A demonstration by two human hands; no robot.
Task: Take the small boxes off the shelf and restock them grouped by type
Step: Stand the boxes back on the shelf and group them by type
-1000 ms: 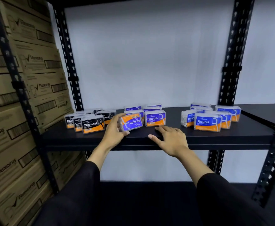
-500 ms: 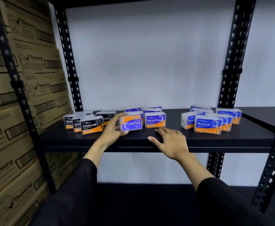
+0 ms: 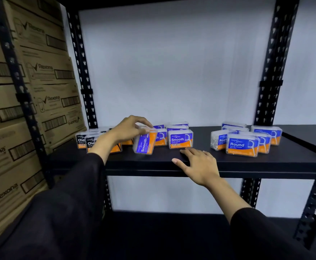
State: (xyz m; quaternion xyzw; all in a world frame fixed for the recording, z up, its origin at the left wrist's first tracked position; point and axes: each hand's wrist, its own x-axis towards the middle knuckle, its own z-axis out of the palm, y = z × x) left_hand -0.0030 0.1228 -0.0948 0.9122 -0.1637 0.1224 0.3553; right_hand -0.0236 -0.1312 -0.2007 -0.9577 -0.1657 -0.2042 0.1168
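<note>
Three groups of small clear floss boxes stand on the black shelf (image 3: 209, 162). Black Charcoal boxes (image 3: 82, 140) are at the left, purple-and-orange Smooth boxes (image 3: 180, 140) in the middle, blue Round boxes (image 3: 241, 145) at the right. My left hand (image 3: 129, 128) pinches one Smooth box (image 3: 145, 142) by its top; the box stands on end, tilted, its label running sideways. My right hand (image 3: 198, 164) rests flat on the shelf's front edge, fingers spread, just below the upright Smooth box. My left forearm hides part of the Charcoal group.
Stacked brown Rexona cartons (image 3: 41, 94) fill the left side behind a black perforated upright (image 3: 18, 87). More uprights (image 3: 269, 72) frame the bay against a white wall. A second black shelf (image 3: 172, 231) lies below.
My left hand has lifted its grip to the top of the Smooth box and turned the box from lying upside down to standing on end. My right hand has stayed on the shelf edge.
</note>
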